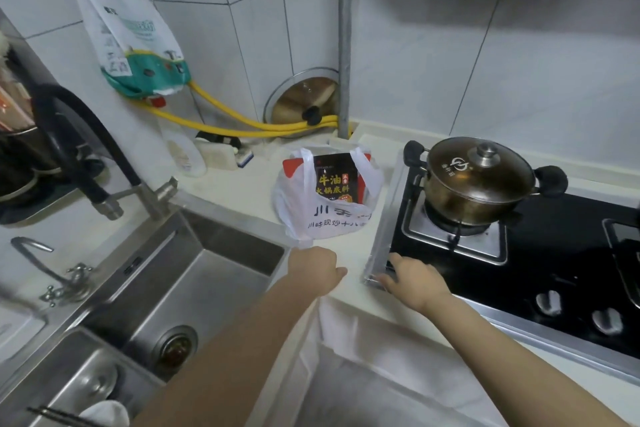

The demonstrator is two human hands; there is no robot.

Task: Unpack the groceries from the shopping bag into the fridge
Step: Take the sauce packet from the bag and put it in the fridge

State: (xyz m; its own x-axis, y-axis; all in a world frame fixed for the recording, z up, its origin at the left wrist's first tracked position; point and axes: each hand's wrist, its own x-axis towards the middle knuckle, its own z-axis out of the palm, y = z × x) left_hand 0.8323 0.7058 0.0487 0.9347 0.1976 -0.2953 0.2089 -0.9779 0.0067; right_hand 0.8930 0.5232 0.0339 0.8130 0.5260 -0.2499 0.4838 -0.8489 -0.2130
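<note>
A white plastic shopping bag (325, 218) with blue lettering stands on the pale counter between the sink and the stove. A red and black packet of hot-pot base (336, 180) sticks up out of its open top between the two handles. My left hand (316, 270) is curled into a fist at the bag's near bottom corner, and that corner runs into the fist. My right hand (414, 282) lies with its fingers apart on the front left corner of the stove, holding nothing. No fridge is in view.
A steel sink (194, 288) with a tap lies to the left. To the right is a black gas stove (540, 274) with a lidded pot (479, 180) on its burner. A white sheet (363, 350) hangs below the counter edge. Bottle, sponge and yellow hoses stand against the tiled wall.
</note>
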